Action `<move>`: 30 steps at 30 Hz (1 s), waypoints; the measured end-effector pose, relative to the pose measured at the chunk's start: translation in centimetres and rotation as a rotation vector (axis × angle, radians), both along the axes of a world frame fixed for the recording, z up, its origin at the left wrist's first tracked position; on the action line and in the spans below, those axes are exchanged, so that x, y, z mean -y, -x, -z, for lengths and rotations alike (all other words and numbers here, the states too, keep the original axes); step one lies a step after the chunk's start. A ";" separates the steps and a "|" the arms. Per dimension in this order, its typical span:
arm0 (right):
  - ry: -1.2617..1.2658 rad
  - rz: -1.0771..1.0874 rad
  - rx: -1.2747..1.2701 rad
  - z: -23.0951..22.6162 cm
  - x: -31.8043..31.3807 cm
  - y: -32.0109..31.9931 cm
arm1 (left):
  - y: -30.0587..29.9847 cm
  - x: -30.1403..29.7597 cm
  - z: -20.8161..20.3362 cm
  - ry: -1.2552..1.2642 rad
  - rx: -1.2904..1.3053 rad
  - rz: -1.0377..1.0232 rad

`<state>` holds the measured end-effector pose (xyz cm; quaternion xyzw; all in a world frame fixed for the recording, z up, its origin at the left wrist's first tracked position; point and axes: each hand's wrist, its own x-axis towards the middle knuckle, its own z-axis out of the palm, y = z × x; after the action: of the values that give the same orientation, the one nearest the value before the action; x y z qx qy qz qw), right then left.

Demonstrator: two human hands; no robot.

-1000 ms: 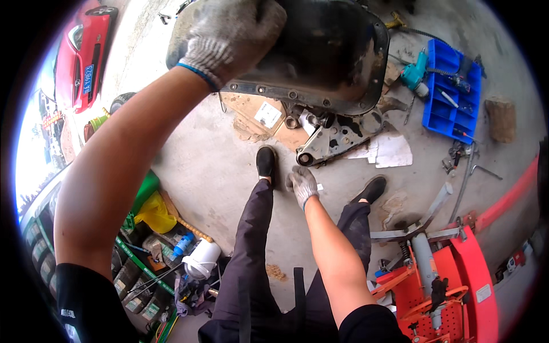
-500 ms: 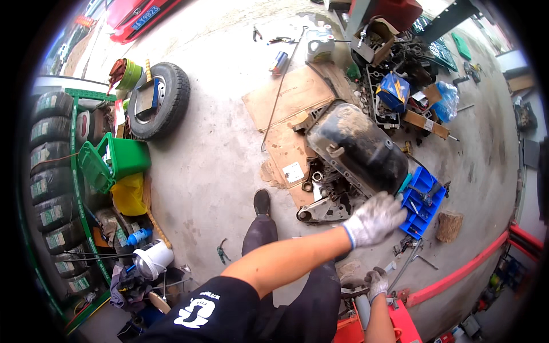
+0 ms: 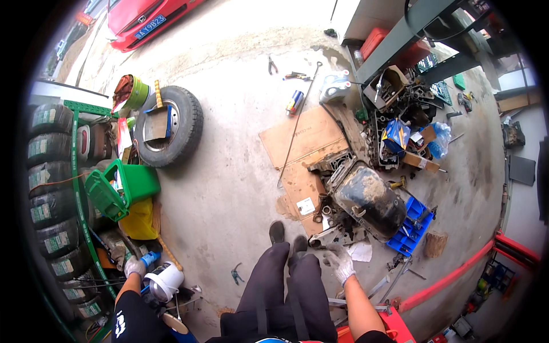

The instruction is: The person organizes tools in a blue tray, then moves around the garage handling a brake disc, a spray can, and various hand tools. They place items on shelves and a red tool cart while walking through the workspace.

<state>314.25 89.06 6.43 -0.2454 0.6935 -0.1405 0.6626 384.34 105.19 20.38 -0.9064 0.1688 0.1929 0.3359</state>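
My left hand, in a white work glove, reaches out to the lower left. It sits against a blue-topped can, just above a white bucket; whether it grips the can is unclear. My gloved right hand hangs loose beside my knee with nothing in it, close to a metal bracket on the floor. A dirty black oil pan lies on the concrete by torn cardboard, beyond my feet. My dark trousers and shoes fill the lower middle.
A blue parts tray lies right of the pan, with a red lift arm beyond. A wheel, green bin, yellow container and stacked tyres stand left. Pliers lie near my legs; a red car is far back.
My left hand had the oil pan raised, then set it on the floor, and has now swung away to the lower left by the bucket. My view turned from the pan toward the left.
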 end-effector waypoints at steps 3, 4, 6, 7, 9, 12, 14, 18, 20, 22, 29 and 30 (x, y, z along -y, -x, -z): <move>0.047 -0.038 0.113 3.3 5.4 -4.4 | -3.0 -6.1 -1.2 0.111 0.091 0.015; 0.062 -0.060 0.091 5.4 7.2 -5.0 | 0.6 -3.4 -1.1 0.166 -0.027 0.041; 0.067 -0.051 0.093 7.1 11.2 -8.0 | 6.0 -3.9 -0.3 -0.019 -0.238 0.013; 0.001 -0.056 0.072 9.1 13.7 -9.8 | 9.1 -3.8 0.6 -0.138 -0.313 -0.004; -0.073 -0.102 0.058 14.1 17.5 -14.3 | 11.9 -5.9 2.9 -0.352 -0.555 -0.196; 0.149 -0.536 -0.360 30.8 18.0 -17.6 | 12.7 -8.3 8.7 -0.495 -0.746 -0.041; -0.161 -0.573 -0.396 37.4 20.3 -21.5 | 9.5 -10.4 11.0 -0.511 -0.713 -0.161; -0.514 -0.423 -0.654 48.7 23.8 -29.9 | 3.8 -4.8 13.5 -0.410 -0.541 -0.486; -0.547 -0.429 -0.806 54.6 24.0 -32.2 | -0.6 -0.5 15.6 -0.339 -0.464 -0.562; -0.636 -0.325 -0.841 59.5 24.5 -31.6 | -5.6 3.4 17.7 -0.267 -0.434 -0.581; -0.114 -0.755 -0.812 53.0 18.6 -25.5 | -14.7 15.3 17.6 -0.124 -0.573 -0.338; 0.200 -0.940 -0.860 51.9 17.6 -23.1 | -15.5 16.7 19.6 0.000 -0.585 -0.653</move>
<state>337.33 71.46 -45.44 -0.6180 0.6994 0.2116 0.2901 399.86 88.48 0.74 -0.8194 -0.0386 0.5374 0.1955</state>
